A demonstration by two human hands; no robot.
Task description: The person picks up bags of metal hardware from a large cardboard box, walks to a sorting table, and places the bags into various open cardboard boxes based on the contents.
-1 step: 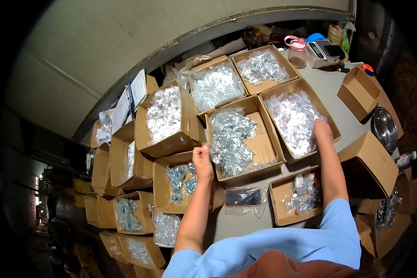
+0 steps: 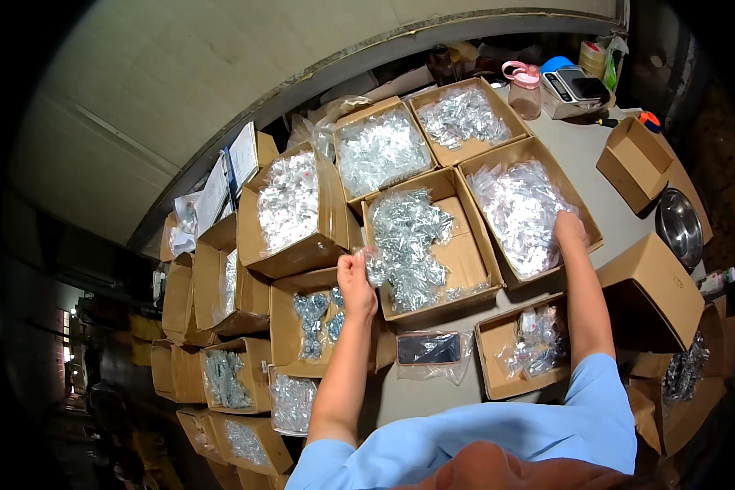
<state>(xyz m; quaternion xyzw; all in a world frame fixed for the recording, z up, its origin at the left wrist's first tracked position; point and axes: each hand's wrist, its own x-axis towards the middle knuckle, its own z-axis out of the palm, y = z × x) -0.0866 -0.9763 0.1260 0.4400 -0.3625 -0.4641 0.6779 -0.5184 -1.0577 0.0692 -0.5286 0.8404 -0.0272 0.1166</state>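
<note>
My left hand (image 2: 356, 286) is closed at the near left corner of the middle cardboard box (image 2: 474, 220), its fingertips pinching a small clear plastic bag (image 2: 374, 266). Loose silvery packets of metal parts (image 2: 412, 245) fill the left side of that box. My right hand (image 2: 572, 229) reaches into the right-hand cardboard box (image 2: 584, 230), at the right edge of a heap of shiny clear packets (image 2: 518, 212). Its fingers are curled against the heap, and what they grip is hidden.
Boxes of packets (image 2: 384, 147) stand behind, with more boxes (image 2: 237, 376) at left. Nearer me lie a phone on plastic (image 2: 429, 349) and a small box of bagged parts (image 2: 539, 339). At right are an upright carton (image 2: 653, 286), a metal bowl (image 2: 679, 227) and a scale (image 2: 576, 86).
My left hand has shifted very slightly, and the clear bag at its fingertips shows a little more. My right hand stays at the packet heap.
</note>
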